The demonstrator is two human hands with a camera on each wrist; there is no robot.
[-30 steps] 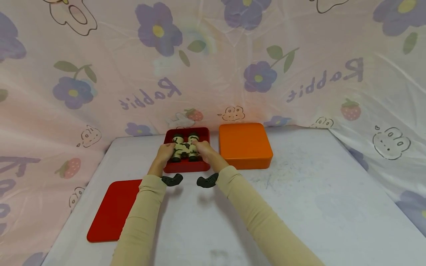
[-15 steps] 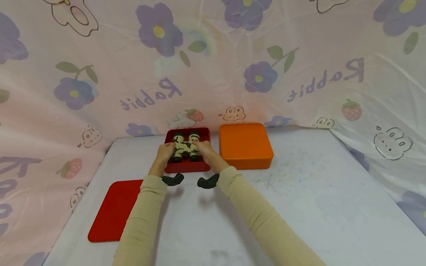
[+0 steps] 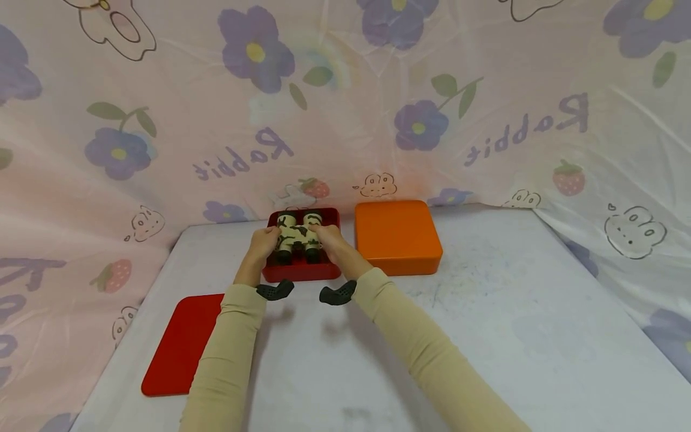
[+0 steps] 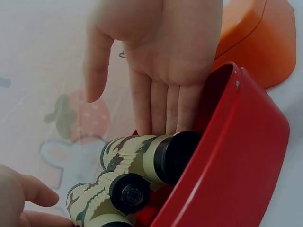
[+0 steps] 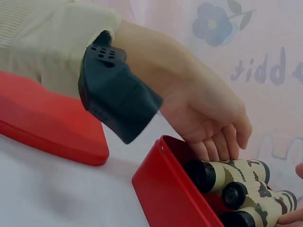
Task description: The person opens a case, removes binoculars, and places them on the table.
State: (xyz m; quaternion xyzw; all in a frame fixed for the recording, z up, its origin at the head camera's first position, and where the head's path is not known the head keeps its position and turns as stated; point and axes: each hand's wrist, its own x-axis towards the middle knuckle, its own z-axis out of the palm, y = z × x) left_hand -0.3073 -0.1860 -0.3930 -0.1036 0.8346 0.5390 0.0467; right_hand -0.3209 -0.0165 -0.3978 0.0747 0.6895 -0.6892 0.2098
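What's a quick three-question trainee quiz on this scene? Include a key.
1. True or false: the lid lies off the red box.
2. Pick one. The binoculars are:
A) plain black
B) camouflage-patterned
C) solid orange
3. Short answer: which hand is nearer the orange box?

Key:
1. True
2. B
3. The right hand

Cloth-walled booth; rabbit-print curtain (image 3: 340,126); white tabletop (image 3: 540,318)
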